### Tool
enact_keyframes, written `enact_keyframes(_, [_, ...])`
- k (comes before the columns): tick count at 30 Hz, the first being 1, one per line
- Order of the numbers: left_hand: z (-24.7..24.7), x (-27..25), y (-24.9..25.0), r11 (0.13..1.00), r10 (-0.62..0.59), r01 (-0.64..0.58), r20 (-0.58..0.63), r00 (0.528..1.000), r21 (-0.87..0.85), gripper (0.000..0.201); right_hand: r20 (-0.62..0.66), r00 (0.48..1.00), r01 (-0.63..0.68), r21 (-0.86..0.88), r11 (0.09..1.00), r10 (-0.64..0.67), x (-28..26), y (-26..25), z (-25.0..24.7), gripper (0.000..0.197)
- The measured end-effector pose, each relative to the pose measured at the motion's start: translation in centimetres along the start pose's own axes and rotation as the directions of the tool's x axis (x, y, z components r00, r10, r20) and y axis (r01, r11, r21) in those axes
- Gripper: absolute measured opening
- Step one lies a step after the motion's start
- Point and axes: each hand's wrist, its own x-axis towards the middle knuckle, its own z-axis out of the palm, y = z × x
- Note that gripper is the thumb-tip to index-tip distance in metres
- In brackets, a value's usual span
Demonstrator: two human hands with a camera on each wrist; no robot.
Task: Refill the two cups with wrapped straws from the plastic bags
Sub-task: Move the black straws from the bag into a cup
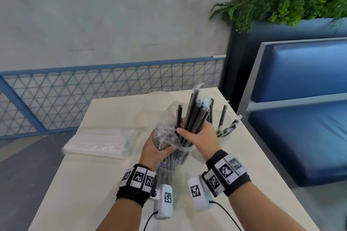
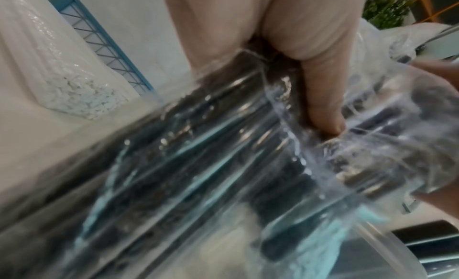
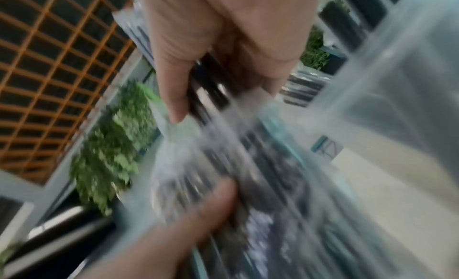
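Lowest in the head view, two banded wrists frame the work. Just above them the left hand (image 1: 156, 148) is wrapped round the crumpled mouth of the clear plastic bag of black straws (image 1: 169, 163), and the left wrist view shows its thumb (image 2: 320, 98) pressed into the film. Right beside it, the right hand (image 1: 199, 137) is clamped round a thick bundle of black wrapped straws (image 1: 195, 118) standing half out of that bag, so the two hands sit close together at frame centre. My worry is the loose film: if the left hand's hold slips, the bag may ride up with the bundle, and straws left behind could spill across the table (image 1: 93, 184). The bundle is also fat for one hand, so outer straws may slide free, or the load may topple the light cup when it lands. To the right of the hands a clear cup (image 1: 228, 127) holds a few black straws; behind the bundle, towards upper centre, a second clear cup (image 1: 157, 103) looks empty. At centre left lies the bag of white straws (image 1: 101, 141), untouched. Count: two hands, two cups, two bags; the straws in the bundle are too many to tell.
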Motion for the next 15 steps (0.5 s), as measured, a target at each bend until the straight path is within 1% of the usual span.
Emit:
enact_keyframes(1, [0.0,0.0,0.0,1.0,-0.004,0.004,0.004,1.0,-0.006,0.055,-0.009,1.0,-0.021,-0.032,0.999,0.021,-0.3,0.6,0.3,0.036])
enact_keyframes(3, [0.1,0.0,-0.1,1.0,-0.008,0.008,0.008,1.0,-0.009,0.055,-0.074,0.997,-0.026,0.017,1.0,0.027,-0.2,0.8,0.4,0.029])
enact_keyframes(7, [-0.3,-0.1,0.2,1.0,-0.028,0.028,0.009,1.0,-0.004,0.051,-0.263,0.965,0.059,0.143,0.988,-0.019,1.3,-1.8,-0.3,0.014])
enact_keyframes(10, [-0.6,-0.3,0.7,0.999,-0.04,0.04,0.004,0.999,-0.026,0.053,-0.336,0.942,0.105,0.252,0.962,-0.014,2.4,-3.5,-0.9,0.009])
enact_keyframes(13, [-0.8,-0.3,0.8,0.997,-0.066,0.066,0.002,0.998,-0.036,0.062,-0.361,0.93,0.106,0.428,0.898,0.062,3.2,-4.4,-1.7,0.006])
enact_keyframes(15, [-1.0,-0.2,0.8,0.995,-0.082,0.081,-0.016,0.996,-0.054,0.06,-0.376,0.918,0.105,0.538,0.836,0.127,3.5,-4.7,-2.3,0.01])
